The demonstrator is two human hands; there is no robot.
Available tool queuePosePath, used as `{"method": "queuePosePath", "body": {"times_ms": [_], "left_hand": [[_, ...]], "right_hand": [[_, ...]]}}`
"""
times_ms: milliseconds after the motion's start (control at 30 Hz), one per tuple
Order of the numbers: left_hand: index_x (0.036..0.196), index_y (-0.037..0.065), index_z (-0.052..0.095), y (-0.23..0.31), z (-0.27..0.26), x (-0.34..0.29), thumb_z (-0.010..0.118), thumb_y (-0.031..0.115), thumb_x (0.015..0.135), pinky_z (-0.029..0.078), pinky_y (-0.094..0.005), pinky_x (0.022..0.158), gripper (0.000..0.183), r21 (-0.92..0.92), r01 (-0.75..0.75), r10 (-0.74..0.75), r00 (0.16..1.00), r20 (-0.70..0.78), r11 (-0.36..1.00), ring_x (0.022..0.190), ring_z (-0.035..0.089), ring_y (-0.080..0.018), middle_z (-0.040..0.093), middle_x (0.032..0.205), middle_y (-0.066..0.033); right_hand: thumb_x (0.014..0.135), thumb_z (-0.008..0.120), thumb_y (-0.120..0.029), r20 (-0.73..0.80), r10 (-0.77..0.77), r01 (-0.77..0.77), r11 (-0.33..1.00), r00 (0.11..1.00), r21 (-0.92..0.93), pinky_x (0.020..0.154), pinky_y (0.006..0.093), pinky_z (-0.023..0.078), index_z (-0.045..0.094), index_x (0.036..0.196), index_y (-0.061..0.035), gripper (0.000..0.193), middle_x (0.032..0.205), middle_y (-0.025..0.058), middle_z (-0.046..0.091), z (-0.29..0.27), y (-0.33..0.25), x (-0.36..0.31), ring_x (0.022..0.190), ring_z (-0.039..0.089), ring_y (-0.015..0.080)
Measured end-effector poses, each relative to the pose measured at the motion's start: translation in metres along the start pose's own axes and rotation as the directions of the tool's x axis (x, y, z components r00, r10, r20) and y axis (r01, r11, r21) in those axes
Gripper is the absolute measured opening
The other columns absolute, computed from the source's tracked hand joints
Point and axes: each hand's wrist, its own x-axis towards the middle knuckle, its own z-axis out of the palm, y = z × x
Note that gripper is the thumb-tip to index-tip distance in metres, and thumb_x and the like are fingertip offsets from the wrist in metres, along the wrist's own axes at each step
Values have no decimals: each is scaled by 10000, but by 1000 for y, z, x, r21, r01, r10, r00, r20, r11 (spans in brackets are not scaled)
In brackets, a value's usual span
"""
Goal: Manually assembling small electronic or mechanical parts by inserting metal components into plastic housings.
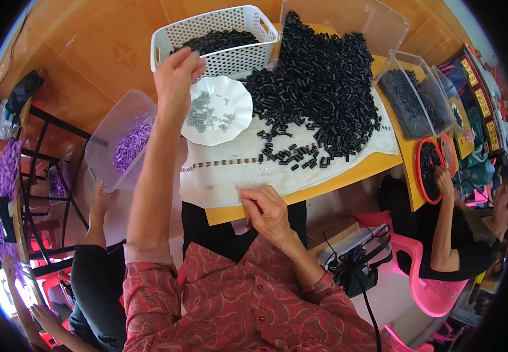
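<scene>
My left hand (176, 75) is raised at the near left corner of a white perforated plastic basket (236, 61), its fingers curled together. Whatever they may hold is hidden. Inside the basket lies a heap of small black cylindrical pieces (222, 40). Close to my left wrist is a white wavy-rimmed plate (237, 121) with small clear pieces (202, 112) on it. My right hand (267, 214) rests at the table's near edge, thumb and fingers drawn together; I cannot make out anything in them. A large pile of black cylindrical pieces (324, 82) spreads over the white cloth (230, 185).
Clear plastic bins (409, 102) with black pieces stand at the right. A co-worker's hand (443, 180) reaches into a red basket (421, 170). To the left is a translucent tub (104, 149) of purple pieces. Other people sit on both sides, one near a pink chair (409, 258).
</scene>
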Motion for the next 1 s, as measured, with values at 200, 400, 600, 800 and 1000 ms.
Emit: {"method": "queuePosePath", "body": {"times_ms": [200,400,600,800,1000], "left_hand": [[1217,-87,593,-13,-16,-106,635,101,918,544,-274,790,356,144,144,-160,981,107,979,863,660,-176,671,1063,-158],[1205,-55,605,-21,-71,-186,582,60,942,529,-313,815,287,-27,333,-308,895,322,942,847,653,-180,669,1086,-166],[1207,-62,597,-39,-108,-233,594,92,951,536,-384,838,299,-238,528,-352,777,522,815,882,661,-232,645,1144,-208],[1243,-94,558,-46,-117,-247,615,241,943,530,-401,861,453,-381,542,-228,750,620,749,909,669,-260,638,1154,-242],[1270,-87,546,-44,-118,-258,627,246,922,511,-387,884,489,-309,587,-228,664,712,748,940,662,-252,631,1182,-231]], "right_hand": [[782,683,53,14,27,-27,999,1000,21,674,335,492,669,972,-8,201,844,103,672,-3,3,-1,767,618,269],[798,655,52,-80,52,-56,997,995,-46,727,381,510,655,1045,-9,255,934,142,664,-14,-3,15,838,624,316],[805,651,39,-62,-20,7,979,998,-203,788,385,520,633,1120,-13,319,1041,164,662,-14,10,41,915,631,332],[812,656,-21,-93,24,-52,948,995,-315,815,422,500,619,1124,-23,314,1061,157,647,-24,28,43,927,608,341],[789,694,-81,-108,-48,-25,810,993,-586,841,395,454,638,1091,-49,309,1090,101,637,-33,33,62,973,578,307]]}}
